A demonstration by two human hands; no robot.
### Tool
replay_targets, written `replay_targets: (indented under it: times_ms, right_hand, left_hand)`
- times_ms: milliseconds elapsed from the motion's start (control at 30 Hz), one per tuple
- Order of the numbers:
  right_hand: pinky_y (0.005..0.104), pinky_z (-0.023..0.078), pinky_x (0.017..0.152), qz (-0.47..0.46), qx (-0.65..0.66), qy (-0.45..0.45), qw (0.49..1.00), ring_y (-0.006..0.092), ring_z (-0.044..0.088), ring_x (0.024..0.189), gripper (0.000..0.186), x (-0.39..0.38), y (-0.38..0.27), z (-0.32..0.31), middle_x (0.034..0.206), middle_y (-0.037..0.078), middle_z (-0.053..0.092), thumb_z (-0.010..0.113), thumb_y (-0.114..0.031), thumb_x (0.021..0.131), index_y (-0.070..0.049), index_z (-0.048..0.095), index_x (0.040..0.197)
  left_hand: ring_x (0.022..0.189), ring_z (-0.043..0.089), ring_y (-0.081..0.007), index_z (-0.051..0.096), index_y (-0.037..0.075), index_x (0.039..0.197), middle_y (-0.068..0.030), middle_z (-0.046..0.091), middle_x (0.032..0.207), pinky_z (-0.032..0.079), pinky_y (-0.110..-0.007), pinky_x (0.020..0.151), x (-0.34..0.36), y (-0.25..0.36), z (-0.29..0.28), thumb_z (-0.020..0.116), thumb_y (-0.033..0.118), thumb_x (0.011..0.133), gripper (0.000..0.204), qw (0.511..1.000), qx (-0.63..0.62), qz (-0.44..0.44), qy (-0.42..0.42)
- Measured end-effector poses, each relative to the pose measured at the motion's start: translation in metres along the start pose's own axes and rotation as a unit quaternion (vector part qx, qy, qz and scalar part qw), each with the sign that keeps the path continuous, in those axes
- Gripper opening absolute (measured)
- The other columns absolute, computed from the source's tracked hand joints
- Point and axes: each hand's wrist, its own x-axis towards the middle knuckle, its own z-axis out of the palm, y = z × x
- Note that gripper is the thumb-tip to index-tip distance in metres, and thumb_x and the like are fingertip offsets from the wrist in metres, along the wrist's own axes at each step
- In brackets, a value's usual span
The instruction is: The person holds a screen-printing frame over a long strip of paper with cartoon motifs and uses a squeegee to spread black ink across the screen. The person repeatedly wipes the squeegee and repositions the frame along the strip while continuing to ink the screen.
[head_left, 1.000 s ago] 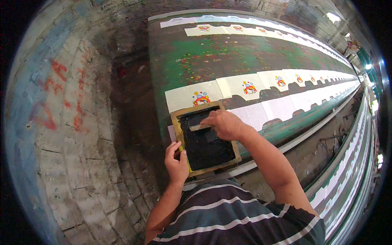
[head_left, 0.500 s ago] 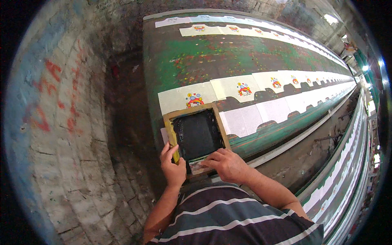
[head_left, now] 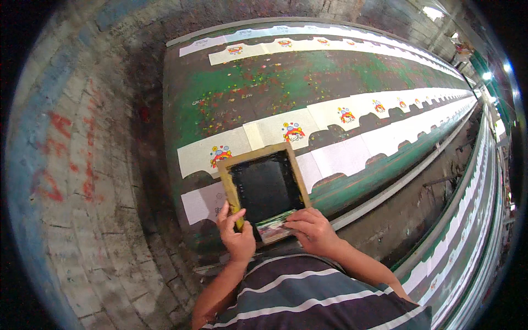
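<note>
A wooden screen-printing frame (head_left: 301,184) with a dark mesh is tilted over the near left end of the long table. My left hand (head_left: 237,237) grips its left side, thumb inside the rim and fingers outside. At the near end of the frame, my right hand (head_left: 315,231) pinches a paint-stained squeegee (head_left: 273,225) that rests inside. Beside the frame's left rim lies a pale cut piece (head_left: 197,205), with faint dark outline marks at its right side. Just beyond is a white piece (head_left: 192,159) with a colourful rainbow cartoon print. The frame hides part of the near row.
The green, paint-spotted table (head_left: 187,118) carries rows of pale cut pieces running far to the right. A metal rail (head_left: 379,202) follows its near edge. At the right stands a second table with more pieces (head_left: 437,261). A block wall (head_left: 104,220) rises on the left.
The frame has shifted right relative to the table, uncovering the pale piece at the left end and more of the printed one. Both hands keep their holds; the view has shifted too.
</note>
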Motion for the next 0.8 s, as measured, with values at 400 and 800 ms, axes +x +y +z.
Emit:
replay_targets:
  times_ms: [400,800]
  right_hand:
    - [0.0506,0.061,0.101,-0.029,0.036,-0.054,0.997,0.0371,0.074,0.114,0.038,-0.024,0.069,-0.078,0.12,0.013,0.079,0.083,0.001,0.084,-0.007,0.084,0.121]
    - [0.0514,0.06,0.1,-0.051,0.003,-0.096,0.994,0.0376,0.074,0.114,0.042,-0.005,0.063,-0.08,0.119,0.014,0.078,0.077,0.005,0.081,-0.006,0.082,0.121]
  left_hand:
    - [0.156,0.056,-0.0397,0.08,0.003,0.12,-0.0257,0.06,0.166,0.042,-0.049,0.131,-0.016,0.036,0.086,0.075,-0.01,0.084,0.039,0.999,-0.022,-0.027,-0.006]
    - [0.157,0.055,-0.039,0.083,0.003,0.118,-0.0266,0.059,0.168,0.041,-0.049,0.132,-0.016,0.025,0.086,0.075,-0.009,0.084,0.037,0.997,-0.035,-0.07,-0.015]
